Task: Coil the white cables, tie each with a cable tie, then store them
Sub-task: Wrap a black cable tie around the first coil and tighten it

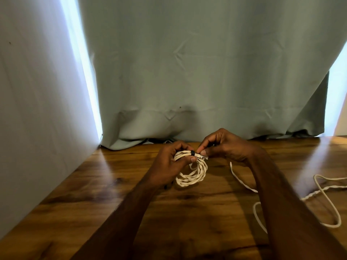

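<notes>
Over the wooden table, in front of the grey-green curtain, loose white cable sprawls at the right, not yet coiled, while one coiled cable hangs just above the wood in the left hand, fingers curled round its top. The right hand pinches narrowly at the black cable tie by the connector. This looks like the tying step; next, I'd judge, cinch the tie snug.
</notes>
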A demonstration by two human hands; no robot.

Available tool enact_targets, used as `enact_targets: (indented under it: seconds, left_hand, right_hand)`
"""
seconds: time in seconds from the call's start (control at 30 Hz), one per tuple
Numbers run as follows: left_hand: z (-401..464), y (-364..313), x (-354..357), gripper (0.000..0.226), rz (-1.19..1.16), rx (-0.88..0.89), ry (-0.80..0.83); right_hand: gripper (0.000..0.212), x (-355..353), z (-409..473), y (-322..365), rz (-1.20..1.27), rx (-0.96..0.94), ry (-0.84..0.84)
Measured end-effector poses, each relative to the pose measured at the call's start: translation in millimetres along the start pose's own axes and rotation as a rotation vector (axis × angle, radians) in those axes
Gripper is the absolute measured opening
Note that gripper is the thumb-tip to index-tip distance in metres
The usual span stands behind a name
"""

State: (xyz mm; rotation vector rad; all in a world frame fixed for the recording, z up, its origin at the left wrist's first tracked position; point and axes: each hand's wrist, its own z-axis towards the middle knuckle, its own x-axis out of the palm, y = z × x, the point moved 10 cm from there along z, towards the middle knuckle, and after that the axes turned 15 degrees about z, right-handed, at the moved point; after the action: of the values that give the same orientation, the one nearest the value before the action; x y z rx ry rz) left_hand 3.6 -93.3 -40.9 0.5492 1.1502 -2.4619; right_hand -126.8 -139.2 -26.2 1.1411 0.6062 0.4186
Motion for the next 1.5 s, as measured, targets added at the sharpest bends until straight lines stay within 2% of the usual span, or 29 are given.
enact_targets:
  seconds: [0.1, 0.33, 0.6, 0.83, 1.0, 1.2, 1.37, 1.5]
  left_hand:
    - [0, 0, 3, 0.015, 0.035, 0.019, 0.016]
    - [1, -6, 5, 0.016, 0.166, 0.114, 0.032]
    - [-1, -5, 12, 0.02, 0.201, 0.13, 0.075]
    - [0, -7, 0, 0.016, -0.021, 0.023, 0.006]
    - [0, -13, -2, 0.016, -0.069, 0.029, -0.005]
    - [-1, -14, -1, 0.017, -0.096, 0.013, 0.015]
    - [-1, -16, -2, 0.017, -0.142, 0.001, 0.012]
    - [0, -11, -6, 0.018, -0.172, -0.017, -0.01]
  right_hand:
    - [0.016, 0, -3, -3, -0.032, 0.056, 0.017]
    - [0.015, 1, -1, 0, -0.113, 0.045, -0.02]
    - [0.022, 3, 0, 0, -0.046, 0.038, -0.02]
    - [0.013, -2, 1, -1, 0.16, 0.003, -0.14]
    - [0.026, -3, -3, -10, 0.388, 0.027, -0.111]
    - [0.027, 2, -1, -9, 0.439, 0.01, -0.067]
    - [0.038, 5, 1, -6, 0.485, -0.016, -0.055]
    - [0.036, 5, 3, 1, 0.497, -0.081, -0.054]
